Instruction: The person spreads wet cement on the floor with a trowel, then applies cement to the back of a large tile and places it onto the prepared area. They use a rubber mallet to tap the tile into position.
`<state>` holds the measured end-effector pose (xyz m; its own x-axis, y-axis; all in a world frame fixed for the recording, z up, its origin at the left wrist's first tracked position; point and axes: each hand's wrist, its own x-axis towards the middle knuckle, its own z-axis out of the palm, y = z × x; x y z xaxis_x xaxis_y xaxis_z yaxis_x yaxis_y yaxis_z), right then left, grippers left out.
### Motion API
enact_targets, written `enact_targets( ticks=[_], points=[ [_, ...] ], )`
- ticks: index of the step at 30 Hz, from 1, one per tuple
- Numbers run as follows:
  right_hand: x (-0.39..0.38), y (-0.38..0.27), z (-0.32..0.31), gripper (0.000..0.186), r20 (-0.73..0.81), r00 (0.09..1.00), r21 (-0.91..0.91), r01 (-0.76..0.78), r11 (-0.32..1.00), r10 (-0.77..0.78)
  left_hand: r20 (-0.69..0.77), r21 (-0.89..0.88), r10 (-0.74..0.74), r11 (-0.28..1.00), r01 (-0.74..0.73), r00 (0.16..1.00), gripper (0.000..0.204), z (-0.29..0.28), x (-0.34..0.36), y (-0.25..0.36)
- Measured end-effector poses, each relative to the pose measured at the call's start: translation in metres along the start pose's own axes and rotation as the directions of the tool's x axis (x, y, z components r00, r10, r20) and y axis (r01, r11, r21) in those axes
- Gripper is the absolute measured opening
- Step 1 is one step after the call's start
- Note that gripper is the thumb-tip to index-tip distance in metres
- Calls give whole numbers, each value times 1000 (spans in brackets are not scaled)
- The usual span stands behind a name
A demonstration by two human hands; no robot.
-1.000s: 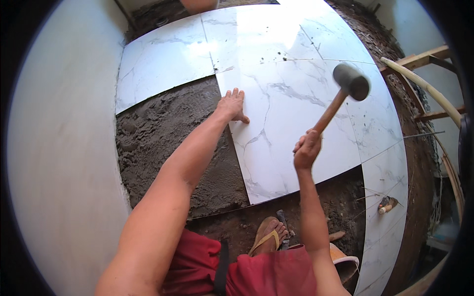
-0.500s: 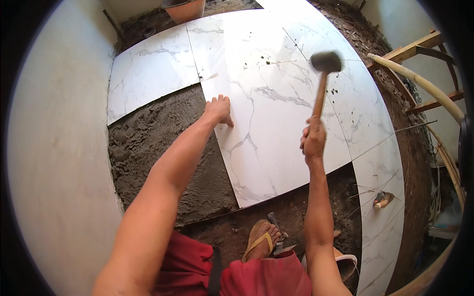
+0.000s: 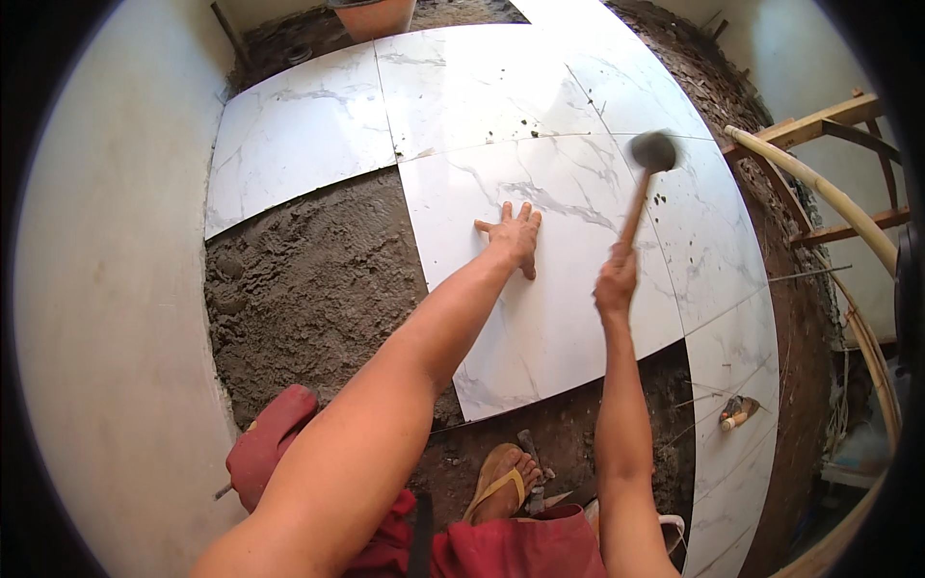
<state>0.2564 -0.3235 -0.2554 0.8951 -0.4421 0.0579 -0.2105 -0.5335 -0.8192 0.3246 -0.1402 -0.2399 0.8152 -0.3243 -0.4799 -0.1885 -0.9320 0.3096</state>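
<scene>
My left hand (image 3: pixel 515 239) lies with spread fingers on a large white floor tile (image 3: pixel 568 308) veined in grey. In my right hand (image 3: pixel 616 282) is the wooden handle of a mallet (image 3: pixel 655 151); its dark head, slightly blurred, is over the far right part of the tiles. Whether the head touches a tile I cannot tell. Left of the tile under my hand, a bed of wet grey mortar (image 3: pixel 318 270) lies exposed, rough on top. Its far side meets another white tile (image 3: pixel 299 125).
A pale wall (image 3: pixel 116 289) bounds the left side. An orange bucket (image 3: pixel 376 17) stands at the far edge. Wooden beams and a bamboo pole (image 3: pixel 819 173) are at the right. A small hand tool (image 3: pixel 738 414) lies on the right tiles. My sandalled foot (image 3: pixel 503 482) rests on soil.
My left hand has moved right from the tile's left edge toward its middle, fingers now spread. The mallet has shifted slightly right and lower in view. My red-clad left knee has come into view.
</scene>
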Motion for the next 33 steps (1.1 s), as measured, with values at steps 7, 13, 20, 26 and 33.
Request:
enact_targets(
  ticks=[7,13,20,26,33],
  points=[
    [-5,-4,-7,44,-55,994,-198,80,977,-93,-15,7,6,1000,-6,1000,121,-2,2,4],
    [-9,-64,-27,36,-108,992,242,94,966,-69,15,45,-15,999,14,1000,120,-2,4,-6],
    [4,0,-22,41,150,980,104,-146,984,130,-8,18,2,1000,-2,1000,114,-2,8,1],
    [-22,-138,-75,38,-161,967,490,252,835,-198,21,141,-24,990,21,1000,106,-16,30,-5],
    [25,-4,-28,45,-32,999,79,-15,997,17,0,21,62,998,-62,998,110,-25,38,7]
  ],
)
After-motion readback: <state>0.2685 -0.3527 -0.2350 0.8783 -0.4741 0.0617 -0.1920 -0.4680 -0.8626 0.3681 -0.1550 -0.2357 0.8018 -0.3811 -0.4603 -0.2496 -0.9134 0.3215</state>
